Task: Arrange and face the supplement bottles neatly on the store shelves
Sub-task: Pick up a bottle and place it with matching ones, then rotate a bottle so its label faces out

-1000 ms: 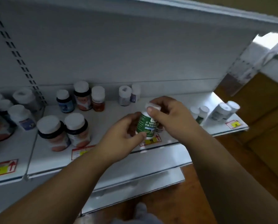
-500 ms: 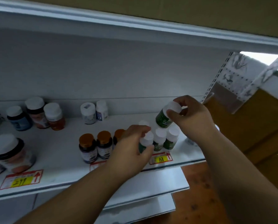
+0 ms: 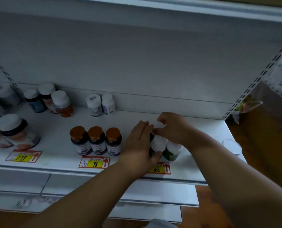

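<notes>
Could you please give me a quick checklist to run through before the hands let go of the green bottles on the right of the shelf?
1. Right hand has the white cap of the rear green bottle: ok.
2. Left hand steadies the front green bottles: ok.
3. Rear bottle stands flat on the shelf: cannot tell, the hands hide its base.
4. Green labels face forward: cannot tell, mostly covered.
5. Group sits above the 168 price tag: ok.
6. Three orange-capped bottles beside it stand upright in a row: ok.
</notes>
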Motion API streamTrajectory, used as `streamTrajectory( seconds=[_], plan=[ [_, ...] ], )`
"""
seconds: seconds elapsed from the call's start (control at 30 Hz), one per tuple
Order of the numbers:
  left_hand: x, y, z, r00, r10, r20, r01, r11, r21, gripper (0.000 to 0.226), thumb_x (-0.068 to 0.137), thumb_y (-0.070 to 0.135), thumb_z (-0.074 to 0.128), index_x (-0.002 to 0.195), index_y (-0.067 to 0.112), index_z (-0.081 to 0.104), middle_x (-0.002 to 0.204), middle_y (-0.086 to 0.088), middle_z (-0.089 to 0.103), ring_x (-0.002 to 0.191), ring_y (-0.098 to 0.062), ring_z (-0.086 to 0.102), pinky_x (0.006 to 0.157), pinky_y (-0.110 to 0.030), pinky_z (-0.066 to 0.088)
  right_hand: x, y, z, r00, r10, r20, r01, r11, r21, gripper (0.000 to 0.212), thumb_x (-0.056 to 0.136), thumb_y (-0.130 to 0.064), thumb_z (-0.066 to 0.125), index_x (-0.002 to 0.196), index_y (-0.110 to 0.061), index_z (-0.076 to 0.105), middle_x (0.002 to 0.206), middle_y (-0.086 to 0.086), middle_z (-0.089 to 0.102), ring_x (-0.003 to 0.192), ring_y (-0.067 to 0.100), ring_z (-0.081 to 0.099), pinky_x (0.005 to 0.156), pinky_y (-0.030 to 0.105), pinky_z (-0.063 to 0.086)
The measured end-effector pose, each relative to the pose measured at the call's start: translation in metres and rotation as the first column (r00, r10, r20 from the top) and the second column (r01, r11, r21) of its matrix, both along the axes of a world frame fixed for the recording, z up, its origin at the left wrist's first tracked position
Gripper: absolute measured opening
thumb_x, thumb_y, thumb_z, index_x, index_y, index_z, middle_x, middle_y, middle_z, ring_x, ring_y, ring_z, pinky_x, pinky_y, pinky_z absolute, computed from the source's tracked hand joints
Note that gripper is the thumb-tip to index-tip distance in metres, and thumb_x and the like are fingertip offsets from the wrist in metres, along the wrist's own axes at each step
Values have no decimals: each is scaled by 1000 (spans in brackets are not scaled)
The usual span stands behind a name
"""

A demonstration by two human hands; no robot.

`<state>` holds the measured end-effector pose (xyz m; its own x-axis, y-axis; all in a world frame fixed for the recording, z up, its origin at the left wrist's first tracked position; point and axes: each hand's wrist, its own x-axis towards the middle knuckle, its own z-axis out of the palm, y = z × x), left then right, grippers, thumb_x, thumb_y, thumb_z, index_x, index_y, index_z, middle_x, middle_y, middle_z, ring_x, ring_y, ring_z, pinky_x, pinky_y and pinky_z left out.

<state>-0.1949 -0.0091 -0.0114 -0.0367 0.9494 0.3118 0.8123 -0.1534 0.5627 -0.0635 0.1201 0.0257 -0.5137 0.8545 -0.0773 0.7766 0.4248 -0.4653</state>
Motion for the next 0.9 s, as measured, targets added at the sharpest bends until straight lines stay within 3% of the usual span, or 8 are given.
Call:
streamTrajectory(
  seconds=[0.17,0.3,0.37,0.5,0.63,0.9],
  plan=[
    [-8,5,1,995,-17,-98,18,1000,13,86,80,48,68,148,13,30,158,-7,20,147,-21,8,117,-35,12,14,-8,-8,999,-44,-29,44,999,10,46,91,-56,45,126,-28,53,117,-7,60,92,8,54,72,24,39],
    [-26,31,16,938,-175,-301,132,979,-158,114,68,75,63,150,34,-5,158,13,-11,143,-8,-16,112,-32,-6,28,-36,-12,997,-46,-61,52,994,96,54,83,-70,31,116,-29,46,106,-13,50,91,11,56,70,28,42],
    [-26,45,18,883,-244,-402,172,963,-207,120,65,79,62,150,33,-9,160,6,-14,145,-16,-19,113,-36,-10,30,-45,-18,996,-73,-42,76,994,74,45,87,-67,27,103,-29,44,97,-13,48,81,12,54,62,28,39],
    [-15,53,9,835,-305,-459,173,936,-306,125,59,80,63,151,31,-5,161,0,-3,147,-25,-5,117,-47,4,29,-46,-27,999,-29,24,26,991,131,34,97,-54,26,85,-26,42,83,-6,49,72,16,51,59,31,34],
    [-17,56,6,846,-303,-439,205,945,-256,116,59,73,66,150,27,10,152,-2,22,137,-26,22,109,-45,23,29,-45,-31,998,40,53,-49,983,179,32,94,-55,20,84,-32,40,80,-10,45,72,14,47,64,30,34],
    [-18,54,4,843,-319,-432,243,944,-222,108,61,65,66,148,24,17,146,-4,31,131,-26,29,105,-45,28,31,-46,-35,997,50,53,-60,980,192,25,98,-49,27,85,-34,42,78,-15,41,72,10,47,65,26,34]
  ],
)
